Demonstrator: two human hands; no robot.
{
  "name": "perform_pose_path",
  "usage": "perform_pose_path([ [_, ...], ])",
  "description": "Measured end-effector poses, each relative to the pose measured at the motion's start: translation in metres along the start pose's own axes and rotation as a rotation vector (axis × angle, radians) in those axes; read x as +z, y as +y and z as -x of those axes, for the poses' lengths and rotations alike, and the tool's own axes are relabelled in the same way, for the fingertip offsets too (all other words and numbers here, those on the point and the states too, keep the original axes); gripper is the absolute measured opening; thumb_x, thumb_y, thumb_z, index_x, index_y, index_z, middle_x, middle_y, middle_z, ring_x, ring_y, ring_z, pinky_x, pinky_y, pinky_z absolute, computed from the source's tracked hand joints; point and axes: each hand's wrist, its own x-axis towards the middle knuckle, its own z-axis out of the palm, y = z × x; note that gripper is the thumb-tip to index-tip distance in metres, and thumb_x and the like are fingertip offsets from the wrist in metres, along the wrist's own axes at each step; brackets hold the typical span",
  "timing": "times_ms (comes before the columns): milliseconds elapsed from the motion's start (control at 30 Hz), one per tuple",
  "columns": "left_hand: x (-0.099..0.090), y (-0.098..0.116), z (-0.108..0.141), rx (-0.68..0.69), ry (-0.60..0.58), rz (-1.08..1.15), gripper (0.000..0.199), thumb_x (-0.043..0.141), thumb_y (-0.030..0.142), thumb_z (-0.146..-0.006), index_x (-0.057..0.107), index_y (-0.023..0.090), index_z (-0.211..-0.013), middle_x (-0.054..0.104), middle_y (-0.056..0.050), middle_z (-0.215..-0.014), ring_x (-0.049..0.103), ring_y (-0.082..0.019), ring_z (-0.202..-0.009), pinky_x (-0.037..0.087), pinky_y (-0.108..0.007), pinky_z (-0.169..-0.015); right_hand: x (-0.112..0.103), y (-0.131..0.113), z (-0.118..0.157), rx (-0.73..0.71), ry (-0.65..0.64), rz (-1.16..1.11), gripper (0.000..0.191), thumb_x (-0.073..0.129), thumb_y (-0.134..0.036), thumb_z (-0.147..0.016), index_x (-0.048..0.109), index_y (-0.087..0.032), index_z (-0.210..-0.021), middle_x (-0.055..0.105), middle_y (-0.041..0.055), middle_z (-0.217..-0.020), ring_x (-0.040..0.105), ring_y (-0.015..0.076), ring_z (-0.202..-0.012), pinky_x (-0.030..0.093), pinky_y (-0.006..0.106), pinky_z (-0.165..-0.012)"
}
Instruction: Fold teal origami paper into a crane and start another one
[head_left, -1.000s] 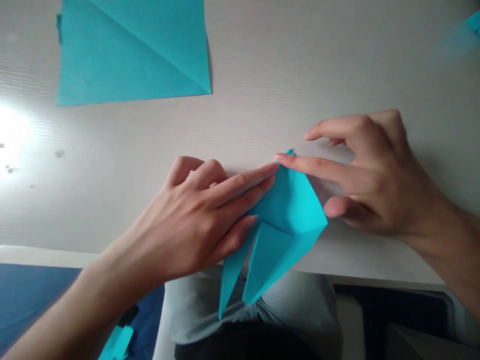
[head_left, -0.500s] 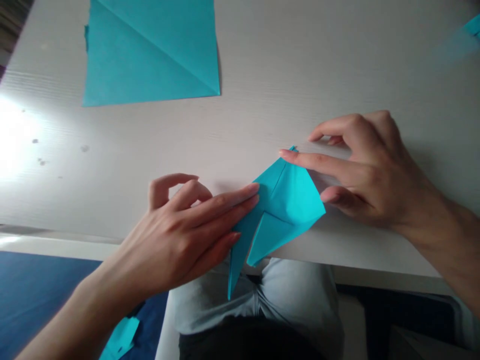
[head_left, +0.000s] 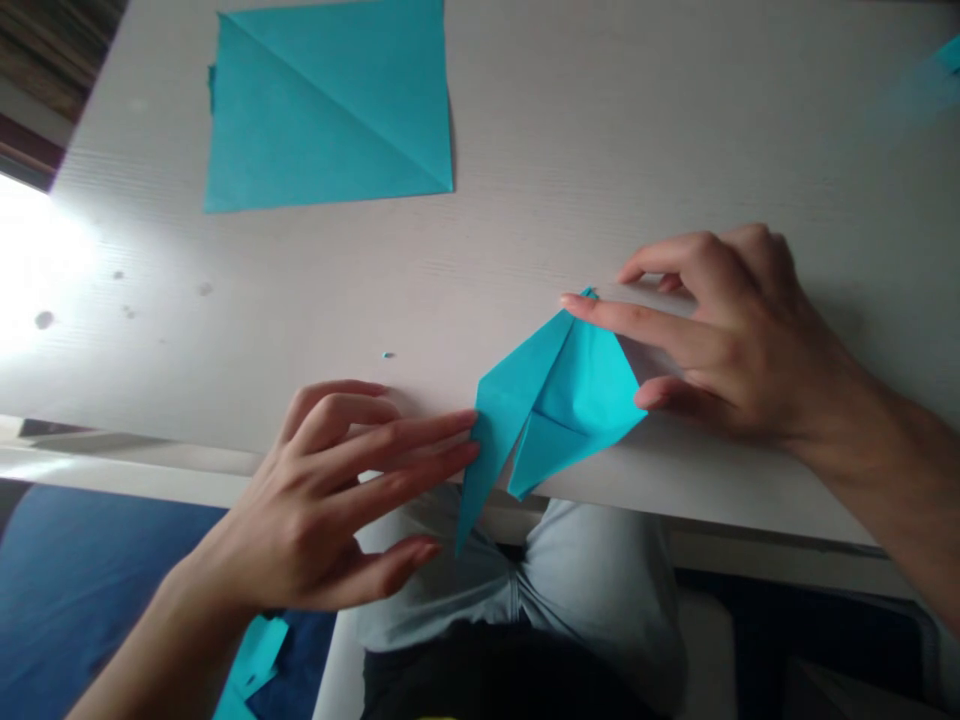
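Observation:
A folded turquoise origami paper [head_left: 517,390] lies at the table's near edge, its two narrow flaps pointing toward my lap and jutting over the edge. My right hand [head_left: 720,330] presses its index fingertip on the paper's top point, while the thumb is by the right corner. At the left side, two fingertips of my left hand [head_left: 337,490] touch the outer edge of the left flap. The left thumb stands apart, and the fingers are spread with nothing gripped.
A creased turquoise sheet [head_left: 330,110] lies flat at the back left of the white table [head_left: 600,130]. A tiny turquoise scrap [head_left: 387,354] is beyond my left hand. Turquoise paper pieces [head_left: 255,660] lie on dark blue fabric [head_left: 97,560] below left.
My left hand has slid left off the paper's face to its outer edge, and its thumb has spread away. The right index finger stays on the top point. The view has shifted slightly.

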Motion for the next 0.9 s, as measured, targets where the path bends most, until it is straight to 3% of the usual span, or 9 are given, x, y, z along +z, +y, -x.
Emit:
perform_pose_path([
  [133,0.005,0.008,-0.005,0.015,0.012,-0.047,0.072,0.088,0.032,-0.109,0.067,0.022,-0.177,0.085,-0.016,-0.175,0.077,-0.038,-0.16,0.057,-0.063,-0.141,0.001,0.001,-0.001,0.01,-0.006,-0.023,0.125,-0.001,-0.107,-0.111,0.073,-0.042,-0.188,0.076,0.0187,-0.168,0.076,0.0498,-0.136,0.057,0.078,-0.118],
  [200,0.01,0.012,-0.008,-0.006,-0.019,-0.061,0.068,0.087,0.029,-0.113,0.065,0.028,-0.178,0.083,-0.013,-0.178,0.077,-0.034,-0.168,0.057,-0.063,-0.147,0.001,0.002,-0.002,0.028,-0.004,-0.067,0.125,0.003,-0.11,-0.109,0.076,-0.041,-0.185,0.076,0.0194,-0.167,0.075,0.0513,-0.139,0.056,0.08,-0.121],
  [300,0.014,0.016,-0.016,-0.078,0.002,-0.059,0.061,0.081,0.023,-0.119,0.068,0.038,-0.177,0.081,-0.006,-0.182,0.078,-0.029,-0.17,0.06,-0.062,-0.148,0.001,0.007,-0.003,0.052,-0.002,-0.119,0.121,0.008,-0.11,-0.11,0.078,-0.043,-0.182,0.076,0.0188,-0.168,0.074,0.0499,-0.142,0.052,0.08,-0.126],
  [500,0.028,0.025,-0.034,0.013,0.097,-0.11,0.055,0.083,0.015,-0.117,0.08,0.034,-0.169,0.085,-0.004,-0.176,0.083,-0.025,-0.163,0.066,-0.054,-0.144,0.003,0.023,-0.002,0.194,0.085,-0.118,0.129,-0.001,-0.107,-0.112,0.086,-0.034,-0.174,0.076,0.0196,-0.167,0.071,0.0417,-0.139,0.048,0.077,-0.129],
  [600,0.043,0.034,-0.036,0.017,0.114,-0.146,0.044,0.077,0.021,-0.125,0.081,0.036,-0.166,0.083,-0.002,-0.179,0.076,-0.023,-0.171,0.065,-0.054,-0.145,0.003,0.028,-0.001,0.241,0.131,-0.177,0.136,-0.005,-0.108,-0.111,0.092,-0.029,-0.166,0.079,0.0191,-0.164,0.072,0.037,-0.132,0.046,0.071,-0.127],
  [700,0.054,0.045,-0.037,-0.033,0.11,-0.204,0.045,0.075,0.033,-0.127,0.078,0.031,-0.172,0.08,-0.008,-0.182,0.071,-0.029,-0.177,0.063,-0.06,-0.147,0.0,0.028,0.0,0.254,0.187,-0.262,0.135,0.001,-0.109,-0.112,0.095,-0.024,-0.159,0.082,0.0198,-0.158,0.074,0.0385,-0.135,0.043,0.068,-0.128],
  [800,0.057,0.056,-0.046,-0.121,0.125,-0.175,0.038,0.07,0.034,-0.13,0.081,0.033,-0.166,0.086,-0.007,-0.174,0.076,-0.029,-0.169,0.065,-0.061,-0.141,-0.004,0.029,0.001,0.22,0.227,-0.402,0.12,0.012,-0.102,-0.121,0.093,-0.024,-0.16,0.086,0.0172,-0.146,0.079,0.0384,-0.136,0.041,0.065,-0.131],
  [900,0.058,0.063,-0.064,-0.277,0.175,-0.144,0.02,0.071,0.033,-0.129,0.089,0.039,-0.137,0.095,-0.004,-0.146,0.088,-0.031,-0.141,0.072,-0.06,-0.119,-0.005,0.035,-0.001,0.163,0.239,-0.556,0.108,0.024,-0.099,-0.125,0.093,-0.022,-0.157,0.09,0.0141,-0.127,0.085,0.0371,-0.123,0.046,0.061,-0.127],
])
